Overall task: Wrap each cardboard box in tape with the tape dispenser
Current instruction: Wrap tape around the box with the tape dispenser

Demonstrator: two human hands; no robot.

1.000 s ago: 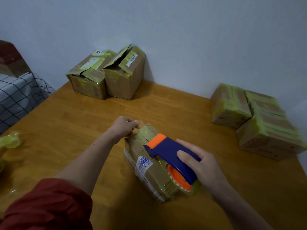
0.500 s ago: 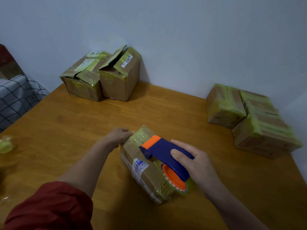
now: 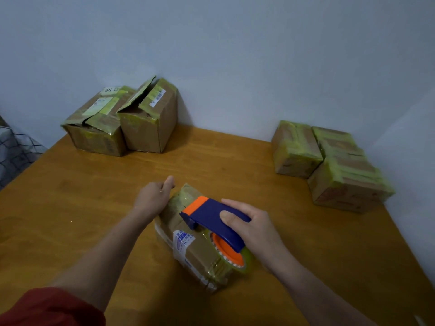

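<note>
Your left hand [image 3: 154,198] grips the cardboard box [image 3: 195,252] at its far end, right hand [image 3: 251,229] the tape dispenser [image 3: 211,217]; the box is probably light and tape-slick.

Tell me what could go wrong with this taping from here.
1. The left hand holds only the far end of the small brown cardboard box; a pull from the blue-and-orange tape dispenser could swivel it on the smooth wooden table, skewing the tape.
2. The right hand grips the dispenser with its roll at the box's right edge; it might slip off and wrinkle the strip.
</note>
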